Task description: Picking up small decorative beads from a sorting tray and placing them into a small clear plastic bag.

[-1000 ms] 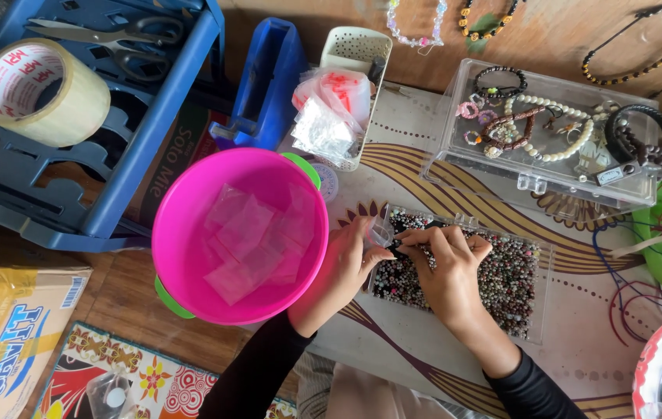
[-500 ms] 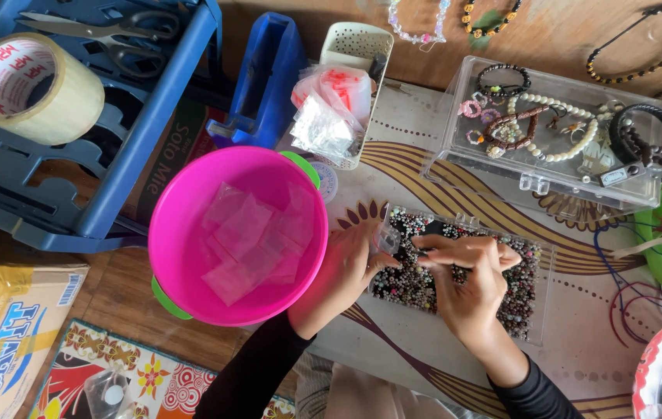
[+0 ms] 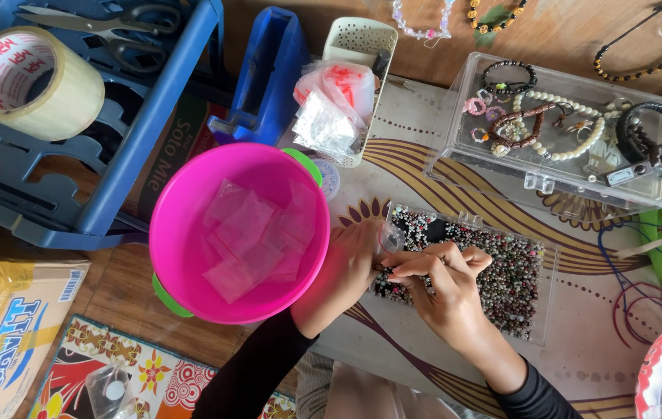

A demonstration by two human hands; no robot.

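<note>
small clear bag (image 3: 388, 237): held over the left end of the clear bead tray (image 3: 542, 310), just right of the pink bowl (image 3: 183, 202); its mouth is hard to make out.
left hand (image 3: 353, 262): its fingers are pinched on the small clear bag, which is kept upright above the beads (image 3: 502, 271).
right hand (image 3: 438, 289): its fingers are closed together at the bag, touching the left hand; whether a bead is gripped between them cannot be told.
doing it well: the bag is best kept low over the tray, so that any dropped bead is caught by the tray and not the patterned table (image 3: 424, 349). The mouth should be held open by the left hand while the right fingers work at it.
pink bowl: several flat clear packets (image 3: 249, 240) are lain inside; its rim is touching or just beside the left wrist.
edges: the tray's near wall lies close under the right wrist, and a nudge there would be likely to shift or spill beads.
open room: bare table is found below and right of the tray; room to the left is taken by the bowl, and behind by the clear jewellery box (image 3: 556, 140) and the white basket (image 3: 346, 85).
further out: a blue rack (image 3: 152, 124) with a tape roll (image 3: 32, 81) and scissors (image 3: 114, 31) stands well apart at the left.
</note>
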